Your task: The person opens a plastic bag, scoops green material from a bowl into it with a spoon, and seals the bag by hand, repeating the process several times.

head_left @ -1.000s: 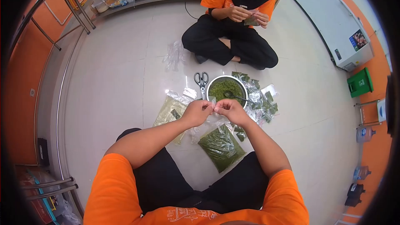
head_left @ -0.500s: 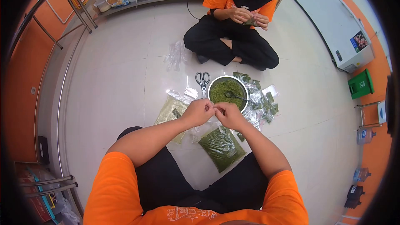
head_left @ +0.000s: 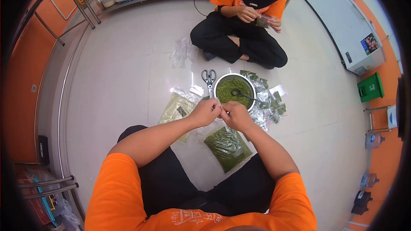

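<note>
My left hand [head_left: 205,112] and my right hand [head_left: 235,114] meet over the floor, fingers closed in a pinch. Between them a bit of clear plastic bag [head_left: 218,101] shows; most of it is hidden by my fingers. Just beyond stands a metal bowl [head_left: 219,78] of green, mashed-looking food [head_left: 231,86], with a dark spoon [head_left: 245,96] resting in it. Scissors [head_left: 209,77] lie left of the bowl. Nearer me is a large clear bag of green filling [head_left: 228,150]. A flat bag of pale green contents [head_left: 172,110] lies beside my left forearm.
Small clear packets [head_left: 270,108] with green contents are heaped right of the bowl. Empty-looking plastic bags [head_left: 181,52] lie farther off. Opposite sits a person [head_left: 239,38] cross-legged, holding a small green-filled packet [head_left: 263,21]. A chest freezer [head_left: 342,21] stands at right.
My hands stay together, and the plastic shows a little more above my fingers. The person opposite has lifted and turned their packet, so more of it shows.
</note>
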Demonstrator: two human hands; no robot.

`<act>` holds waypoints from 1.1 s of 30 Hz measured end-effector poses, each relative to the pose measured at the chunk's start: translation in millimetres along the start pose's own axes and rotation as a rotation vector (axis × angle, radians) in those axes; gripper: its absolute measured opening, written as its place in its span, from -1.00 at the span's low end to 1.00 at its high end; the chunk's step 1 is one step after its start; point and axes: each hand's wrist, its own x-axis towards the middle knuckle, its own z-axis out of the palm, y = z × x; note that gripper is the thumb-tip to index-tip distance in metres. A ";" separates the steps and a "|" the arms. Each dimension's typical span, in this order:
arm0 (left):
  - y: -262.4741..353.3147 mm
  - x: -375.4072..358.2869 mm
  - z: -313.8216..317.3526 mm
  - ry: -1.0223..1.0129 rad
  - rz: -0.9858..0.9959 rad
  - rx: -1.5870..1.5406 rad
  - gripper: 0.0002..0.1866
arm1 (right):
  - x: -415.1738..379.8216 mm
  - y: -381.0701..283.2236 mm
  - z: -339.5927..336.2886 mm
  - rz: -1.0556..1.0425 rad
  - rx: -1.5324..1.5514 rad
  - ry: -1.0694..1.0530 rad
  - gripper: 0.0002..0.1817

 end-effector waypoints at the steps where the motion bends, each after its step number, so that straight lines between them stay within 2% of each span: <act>1: -6.2 2.3 3.8 0.030 0.003 0.063 -0.78 | -1.5 0.9 2.0 0.001 -0.035 0.006 -0.86; 3: -9.2 6.1 7.5 0.067 0.006 0.136 -0.78 | -3.1 4.9 8.2 -0.001 -0.103 0.017 -0.85; 6: -3.6 1.1 12.9 0.059 -0.040 0.070 -0.79 | 0.5 11.7 7.7 0.094 -0.162 0.074 -0.82; 10: -4.6 -1.9 23.7 0.103 0.001 0.104 -0.79 | 2.1 12.3 -3.2 0.079 -0.071 -0.019 -0.86; 12: -7.9 -0.3 18.7 0.084 0.057 0.136 -0.77 | -2.0 8.1 -4.4 0.116 0.070 -0.061 -0.89; 13: -8.9 -0.7 17.2 0.062 0.043 0.231 -0.75 | -5.0 6.4 -3.6 0.137 0.143 -0.082 -0.90; 15: -4.9 -1.2 12.9 0.013 0.018 0.423 -0.72 | -5.2 9.4 -1.6 0.177 0.074 -0.015 -0.88; 18: 12.0 2.6 7.8 -0.040 -0.153 0.412 -0.70 | -5.6 3.2 4.2 0.206 0.039 0.071 -0.84; 21: -14.1 8.9 20.4 0.127 -0.176 0.183 -0.71 | -5.7 -5.1 7.1 0.210 0.099 0.143 -0.85; 23: -21.2 6.2 21.1 0.169 -0.115 0.247 -0.68 | -3.7 0.0 4.4 0.305 0.200 0.112 -0.86; 26: -19.0 10.2 16.2 0.191 -0.107 0.286 -0.61 | -6.1 18.9 8.1 0.263 0.111 0.136 -0.88; 28: -4.1 12.3 10.9 0.177 -0.092 0.231 -0.53 | -4.4 19.4 1.9 0.337 0.119 0.129 -0.87; 31: -17.5 22.3 12.3 0.269 0.387 0.366 -0.38 | 1.1 18.8 -4.6 0.467 0.201 0.172 -0.89; 33: -15.2 13.0 11.5 0.159 0.449 0.411 -0.30 | -1.2 20.7 -7.5 0.583 0.406 0.118 -0.88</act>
